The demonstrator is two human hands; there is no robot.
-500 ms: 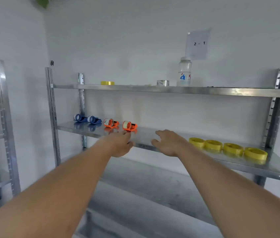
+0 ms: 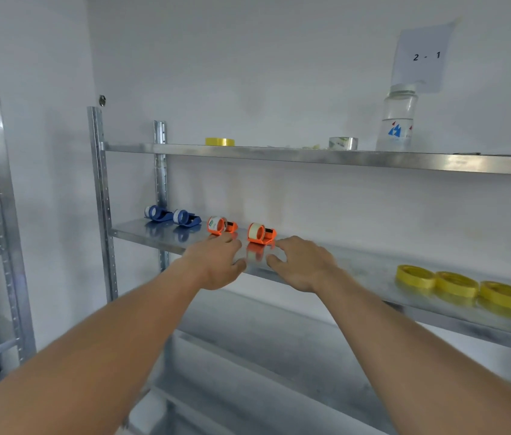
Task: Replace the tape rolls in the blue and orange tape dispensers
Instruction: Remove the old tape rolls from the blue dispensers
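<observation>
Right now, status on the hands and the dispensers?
Left hand and right hand open, empty, either side of nearest orange dispenser. Not touching it. Nothing in the way.

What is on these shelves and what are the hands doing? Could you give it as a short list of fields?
blue dispensers: two, middle shelf, far left
orange dispensers: two, right of the blue ones
yellow tape rolls: row at the right end
top shelf: yellow roll, silver roll, clear bottle
left hand: empty, near the orange dispensers
right hand: empty, fingers spread
</observation>
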